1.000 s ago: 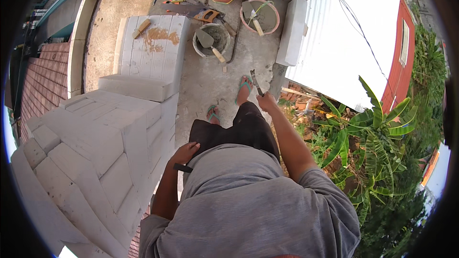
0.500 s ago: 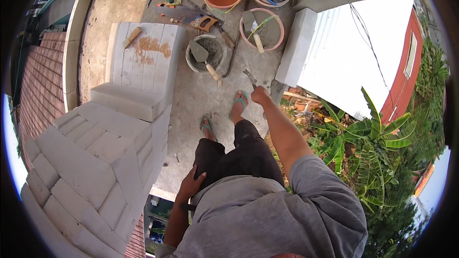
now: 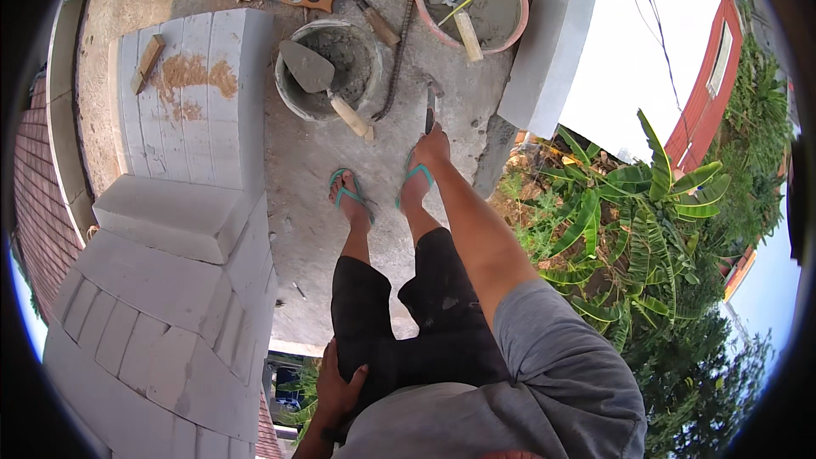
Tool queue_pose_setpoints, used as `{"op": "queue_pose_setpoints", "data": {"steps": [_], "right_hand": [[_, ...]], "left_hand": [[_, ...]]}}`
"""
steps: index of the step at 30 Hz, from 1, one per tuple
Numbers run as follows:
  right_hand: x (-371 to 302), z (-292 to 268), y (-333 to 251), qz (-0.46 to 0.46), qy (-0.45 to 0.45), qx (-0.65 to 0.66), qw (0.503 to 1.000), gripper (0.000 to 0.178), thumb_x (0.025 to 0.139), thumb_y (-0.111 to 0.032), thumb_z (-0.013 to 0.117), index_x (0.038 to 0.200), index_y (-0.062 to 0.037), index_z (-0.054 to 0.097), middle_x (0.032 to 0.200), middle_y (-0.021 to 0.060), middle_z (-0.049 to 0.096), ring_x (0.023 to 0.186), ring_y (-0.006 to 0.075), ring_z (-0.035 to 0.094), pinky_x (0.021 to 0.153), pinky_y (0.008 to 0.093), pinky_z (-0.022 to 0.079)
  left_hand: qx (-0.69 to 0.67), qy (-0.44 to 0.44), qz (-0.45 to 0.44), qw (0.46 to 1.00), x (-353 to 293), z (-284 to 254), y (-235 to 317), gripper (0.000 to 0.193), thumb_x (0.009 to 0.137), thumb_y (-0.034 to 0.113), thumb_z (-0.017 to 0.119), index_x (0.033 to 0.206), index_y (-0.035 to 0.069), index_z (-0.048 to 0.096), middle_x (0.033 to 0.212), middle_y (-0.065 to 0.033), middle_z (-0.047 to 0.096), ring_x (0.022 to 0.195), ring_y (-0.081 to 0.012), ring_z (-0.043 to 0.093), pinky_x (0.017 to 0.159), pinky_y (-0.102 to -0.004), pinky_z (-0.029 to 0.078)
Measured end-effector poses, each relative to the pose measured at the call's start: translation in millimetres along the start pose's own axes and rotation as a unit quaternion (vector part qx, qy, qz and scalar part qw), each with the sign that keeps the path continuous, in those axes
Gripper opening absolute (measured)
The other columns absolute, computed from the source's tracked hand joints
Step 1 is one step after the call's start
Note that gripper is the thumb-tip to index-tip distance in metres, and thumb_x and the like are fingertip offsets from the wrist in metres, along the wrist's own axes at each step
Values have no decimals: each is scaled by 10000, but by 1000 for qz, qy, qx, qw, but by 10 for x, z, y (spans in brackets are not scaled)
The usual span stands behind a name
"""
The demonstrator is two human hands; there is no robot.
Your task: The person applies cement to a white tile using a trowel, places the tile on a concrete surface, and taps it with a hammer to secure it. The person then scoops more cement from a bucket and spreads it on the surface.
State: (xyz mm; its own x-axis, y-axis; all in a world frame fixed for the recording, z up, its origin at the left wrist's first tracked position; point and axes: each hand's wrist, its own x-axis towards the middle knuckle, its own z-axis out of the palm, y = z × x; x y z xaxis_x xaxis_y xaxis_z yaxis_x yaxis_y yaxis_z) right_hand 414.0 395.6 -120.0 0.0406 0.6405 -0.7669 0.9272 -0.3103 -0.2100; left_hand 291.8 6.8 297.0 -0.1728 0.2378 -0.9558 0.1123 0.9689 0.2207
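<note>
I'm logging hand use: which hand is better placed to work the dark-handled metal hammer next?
The right hand seems better placed: it grips the hammer and reaches forward, while the left hand rests low against the black fabric shorts.

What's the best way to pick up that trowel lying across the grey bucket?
Probably by the trowel's wooden handle, from the near side: it juts past the grey bucket's rim toward the feet, while the blade points away. The left hand seems free; the right hand grips a hammer.
</note>
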Motion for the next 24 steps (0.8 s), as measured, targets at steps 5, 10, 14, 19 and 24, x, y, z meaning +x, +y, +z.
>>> {"op": "queue_pose_setpoints", "data": {"steps": [5,10,14,19,24], "right_hand": [[185,-364,-130,-108,-45,-6,993,656,962,-322,738,1472,51,564,1266,210,741,1111,332,739,998,425,554],[554,-1751,-1501,-132,109,378,910,988,895,-420,805,1635,32,331,1447,236,630,1338,406,617,1115,474,469],[1113,-2632,-2016,-145,-40,677,720,513,949,-347,748,1310,-58,524,1051,113,660,947,311,671,983,507,496],[1059,-2664,-1988,-47,-21,726,686,181,1001,-256,666,1031,-160,515,693,-32,409,529,131,383,743,418,450],[750,-2417,-1423,-17,-1,699,715,120,995,-164,663,1076,-146,575,675,-38,377,512,121,354,696,406,453]], "left_hand": [[9,-10,-2,1000,-1,-109,-57,989,908,416,790,1638,-35,299,1615,-330,419,1485,-479,454,1217,-496,398],[19,9,-14,1000,-68,-91,-110,996,898,424,792,1638,-28,302,1618,-327,416,1486,-475,454,1217,-502,397],[-7,3,-10,1000,6,-13,-162,1001,891,433,793,1639,-19,305,1616,-328,419,1484,-477,454,1217,-505,398],[-15,26,-10,1000,-88,79,-154,997,887,435,794,1636,-17,317,1609,-326,430,1484,-477,454,1220,-505,394],[-34,47,17,998,-148,162,-217,970,892,436,792,1623,-21,349,1609,-319,434,1492,-469,445,1229,-503,383]]}}
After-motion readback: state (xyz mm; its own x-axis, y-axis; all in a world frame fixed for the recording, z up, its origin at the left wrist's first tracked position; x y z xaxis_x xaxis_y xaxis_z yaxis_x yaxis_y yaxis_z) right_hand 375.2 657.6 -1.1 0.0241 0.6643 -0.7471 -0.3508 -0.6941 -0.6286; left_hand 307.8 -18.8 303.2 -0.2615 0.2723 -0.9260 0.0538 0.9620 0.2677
